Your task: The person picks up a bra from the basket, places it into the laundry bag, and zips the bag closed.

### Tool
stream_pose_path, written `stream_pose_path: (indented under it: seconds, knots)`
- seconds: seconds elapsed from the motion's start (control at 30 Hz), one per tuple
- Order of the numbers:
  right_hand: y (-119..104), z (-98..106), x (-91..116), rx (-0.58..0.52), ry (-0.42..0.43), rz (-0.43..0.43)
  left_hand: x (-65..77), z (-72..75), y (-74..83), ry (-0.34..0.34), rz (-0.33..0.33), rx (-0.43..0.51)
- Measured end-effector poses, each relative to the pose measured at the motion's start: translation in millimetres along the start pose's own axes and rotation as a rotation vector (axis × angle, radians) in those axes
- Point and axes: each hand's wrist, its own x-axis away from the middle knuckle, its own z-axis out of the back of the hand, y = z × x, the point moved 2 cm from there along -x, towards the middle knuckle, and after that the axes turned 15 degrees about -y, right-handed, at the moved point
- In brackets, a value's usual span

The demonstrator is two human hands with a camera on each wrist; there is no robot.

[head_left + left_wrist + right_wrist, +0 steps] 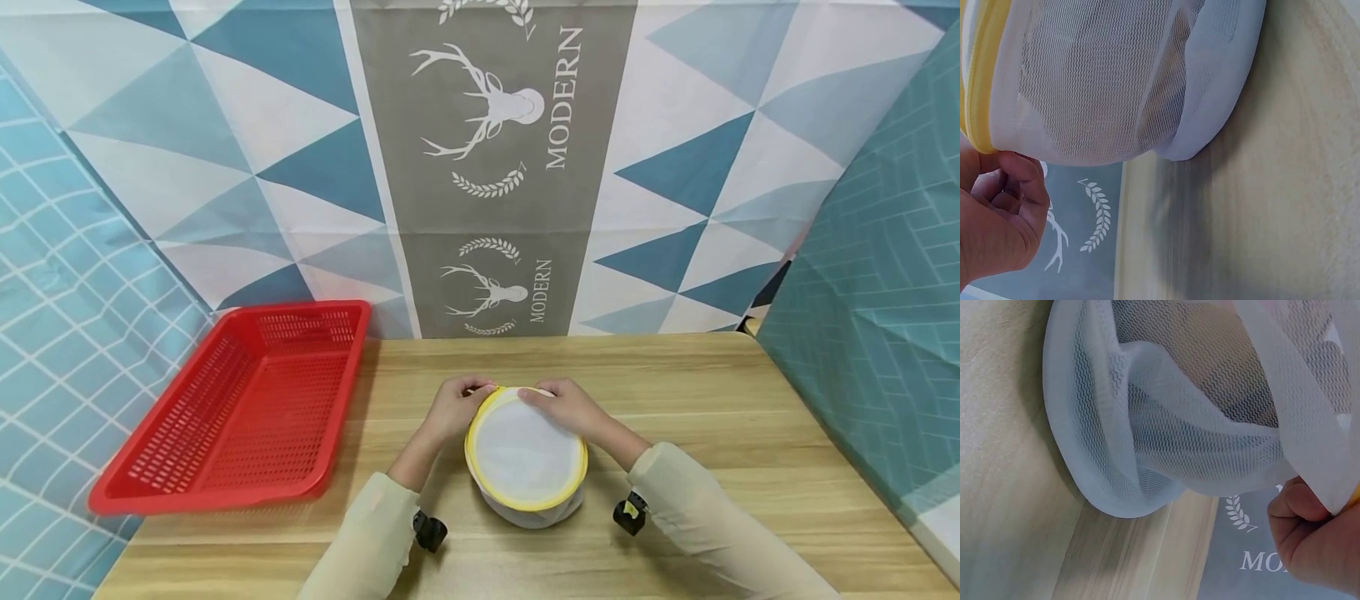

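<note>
A round white mesh laundry bag (528,450) with yellow trim stands on the table, its top tilted toward me in the head view. My left hand (454,407) pinches the yellow edge at the far left of the rim. On the far right of the rim, my right hand (567,406) grips the edge with the thumb over the top. The left wrist view shows the bag's mesh side (1097,81) and the left hand (1004,212) at its yellow edge. Folds sag in the mesh (1204,444) in the right wrist view, where the right hand (1316,531) holds the rim.
A red plastic basket (262,425) with slotted sides stands at the left of the wooden table (697,400). Patterned cloth (495,208) hangs behind the table, with blue-green sheets (885,308) at the right and blue checked ones (75,333) at the left.
</note>
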Motion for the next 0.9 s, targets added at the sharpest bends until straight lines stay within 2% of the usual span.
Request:
stream_pose_path:
  seconds: [0.27, 0.63, 0.9]
  knots:
    - [0.4, -0.4, 3.6, -0.016, 0.024, -0.015, 3.1, 0.1, -2.8, -0.002, 0.05, 0.056]
    - [1.2, -0.3, 7.7, -0.039, 0.073, -0.026, 8.3, -0.7, -2.9, -0.022, 0.06, 0.1]
    - [2.1, -4.9, 6.5, -0.029, 0.153, -0.04, 7.7, -1.5, -1.8, 0.014, 0.057, 0.107]
